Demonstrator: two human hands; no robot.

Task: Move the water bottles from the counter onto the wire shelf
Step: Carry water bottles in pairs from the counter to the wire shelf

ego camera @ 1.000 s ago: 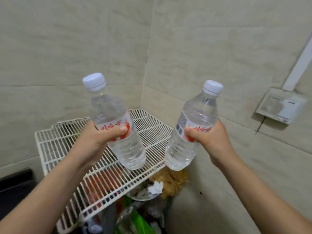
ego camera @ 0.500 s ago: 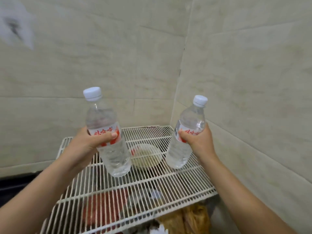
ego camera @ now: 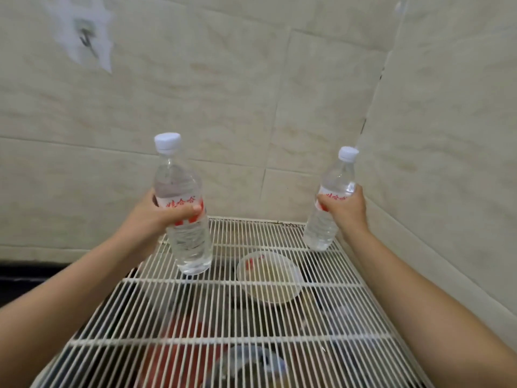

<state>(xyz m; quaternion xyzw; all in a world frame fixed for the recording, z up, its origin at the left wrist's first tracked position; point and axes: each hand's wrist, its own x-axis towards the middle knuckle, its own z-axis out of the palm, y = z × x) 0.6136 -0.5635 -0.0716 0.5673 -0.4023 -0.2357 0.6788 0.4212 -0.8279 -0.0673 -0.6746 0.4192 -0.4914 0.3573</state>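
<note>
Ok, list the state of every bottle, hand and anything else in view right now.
Left bottle: cap on, slightly tilted, held over the wire shelf.
Right bottle: cap on, slightly tilted, held near the shelf's back right corner.
Left hand: grips the left bottle at its label.
Right hand: grips the right bottle at its label.
Bowl: under the shelf wires.
</note>
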